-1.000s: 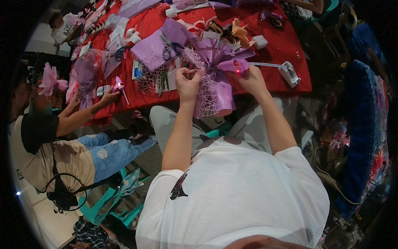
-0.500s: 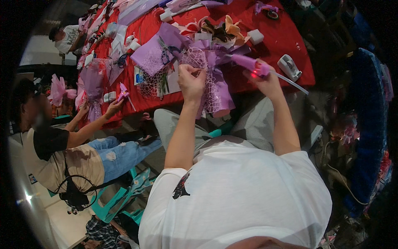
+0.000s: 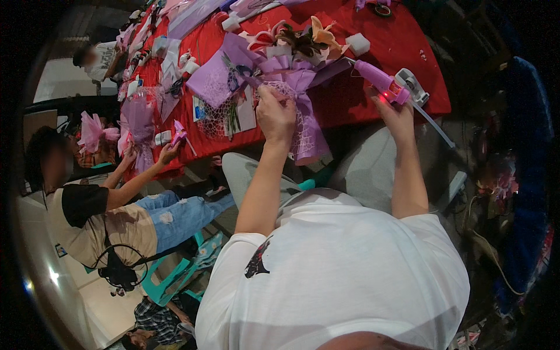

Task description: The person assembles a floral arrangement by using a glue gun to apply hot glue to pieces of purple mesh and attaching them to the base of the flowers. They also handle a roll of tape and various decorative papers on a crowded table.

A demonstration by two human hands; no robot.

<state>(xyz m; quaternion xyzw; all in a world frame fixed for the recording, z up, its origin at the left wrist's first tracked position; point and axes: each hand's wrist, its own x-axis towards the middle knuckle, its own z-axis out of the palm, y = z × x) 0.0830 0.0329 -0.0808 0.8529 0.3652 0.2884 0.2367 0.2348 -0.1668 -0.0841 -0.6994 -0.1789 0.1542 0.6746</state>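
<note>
A bouquet wrapped in purple paper (image 3: 310,137) lies at the table's near edge, its bottom hanging over my lap. Orange, brown and pink flowers (image 3: 324,37) show at its far end. Pale open-mesh netting (image 3: 284,88) goes around its middle. My left hand (image 3: 276,119) pinches the netting at the bouquet's left side, fingers closed. To the right, apart from the bouquet, my right hand (image 3: 397,116) grips a purple hot glue gun (image 3: 376,79). A red light glows on the gun, a long translucent glue stick (image 3: 434,126) juts from its back, and its nozzle points up-left.
Red cloth covers the table (image 3: 411,41). A white tape dispenser (image 3: 412,85) stands behind the glue gun; a white foam block (image 3: 357,44) lies near the flowers. Purple sheets (image 3: 213,80) and scissors (image 3: 233,70) lie left. Further left, a co-worker (image 3: 87,210) holds another glue gun and bouquet.
My right hand has drawn the glue gun rightward, away from the bouquet. My left hand stays at the netting, its fingers turned slightly. The whole view has shifted a little.
</note>
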